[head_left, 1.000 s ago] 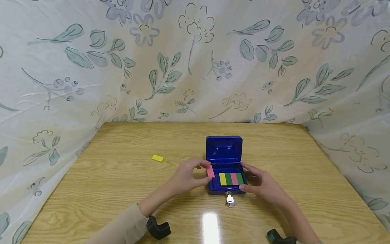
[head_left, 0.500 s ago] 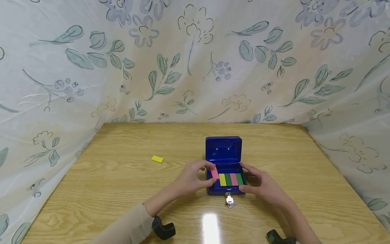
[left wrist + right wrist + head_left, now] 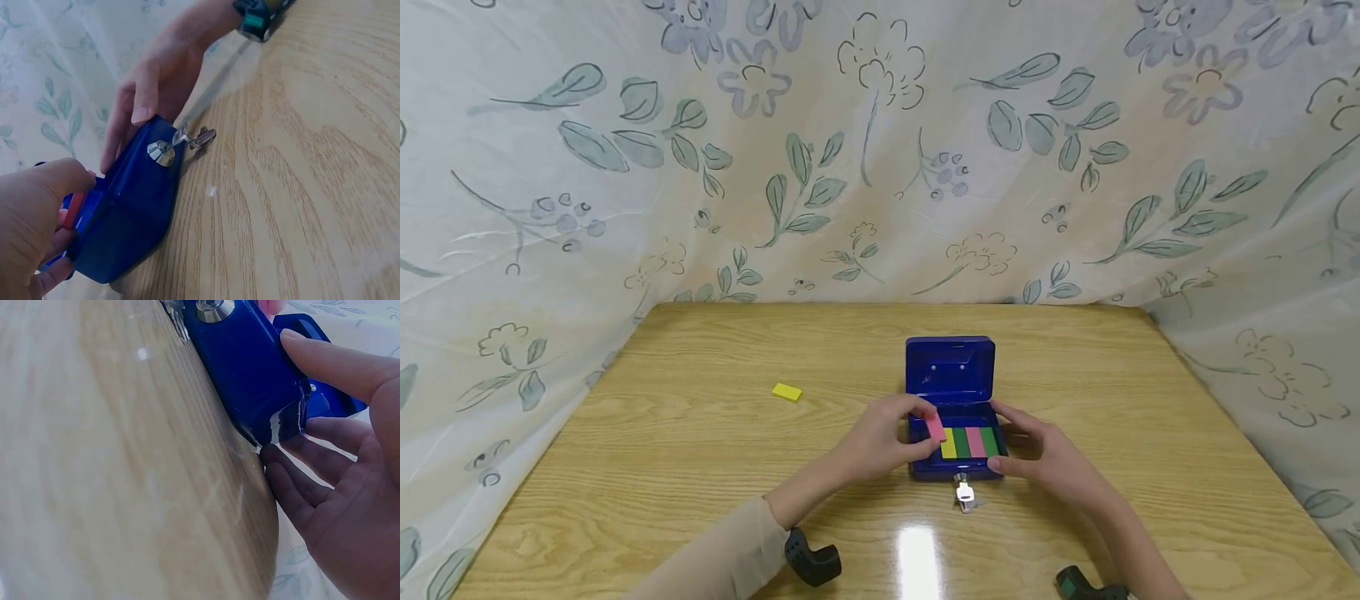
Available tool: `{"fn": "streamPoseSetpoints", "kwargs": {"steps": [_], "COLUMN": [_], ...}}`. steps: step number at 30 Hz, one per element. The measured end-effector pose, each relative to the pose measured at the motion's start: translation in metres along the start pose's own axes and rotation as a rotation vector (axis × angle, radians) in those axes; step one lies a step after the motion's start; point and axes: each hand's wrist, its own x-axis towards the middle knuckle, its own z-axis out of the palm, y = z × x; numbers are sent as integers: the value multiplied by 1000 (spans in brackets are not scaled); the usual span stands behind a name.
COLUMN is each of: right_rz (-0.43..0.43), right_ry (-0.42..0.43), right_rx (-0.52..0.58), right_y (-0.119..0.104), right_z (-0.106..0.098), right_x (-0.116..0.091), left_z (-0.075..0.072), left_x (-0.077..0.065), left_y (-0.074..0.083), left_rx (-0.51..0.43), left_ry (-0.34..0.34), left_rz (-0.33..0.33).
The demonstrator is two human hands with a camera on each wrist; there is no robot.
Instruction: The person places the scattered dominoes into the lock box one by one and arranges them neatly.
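A small blue cash box (image 3: 934, 473) stands on the table with its lid (image 3: 951, 367) raised. Between thumb and fingers my left hand (image 3: 880, 432) pinches a pink block (image 3: 936, 426), tilted over the left part of the box. Beside it inside lies a row of flat blocks: yellow (image 3: 949, 446), green (image 3: 962, 443), pink (image 3: 975, 442) and green (image 3: 989, 442). My right hand (image 3: 1047, 452) holds the box by its right side, thumb at the front rim and fingers along the outer wall. In the left wrist view, the box's wall (image 3: 140, 209) partly hides the pinched block (image 3: 75, 209).
Keys (image 3: 965, 494) hang from the lock (image 3: 161, 153) on the box's front. A lone yellow block (image 3: 787, 392) lies on the wooden table (image 3: 715, 450) to the left. Behind the table hangs a floral cloth (image 3: 880, 208).
My left hand has moved right with the pink block, from the box's left edge to over the inside near the yellow block. My right hand has stayed at the box.
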Motion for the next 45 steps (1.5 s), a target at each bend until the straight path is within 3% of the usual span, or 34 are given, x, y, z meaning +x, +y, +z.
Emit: {"fn": "streamPoseSetpoints", "kwargs": {"steps": [7, 21, 33, 39, 45], "right_rz": [-20, 14, -22, -19, -12], "right_ry": [-6, 0, -6, -10, -8], "right_rx": [9, 10, 5, 16, 14], "right_y": [1, 0, 3, 4, 4], "right_z": [0, -1, 0, 1, 1], "right_x": [0, 0, 1, 1, 1], "left_z": [0, 2, 3, 4, 4], "left_x": [1, 4, -2, -4, -4], "left_y": [-2, -8, -1, 1, 1], "left_rx": [13, 125, 212, 181, 169], "left_ry": [-16, -30, 23, 24, 27], "left_rz": [-28, 37, -38, -133, -155]}}
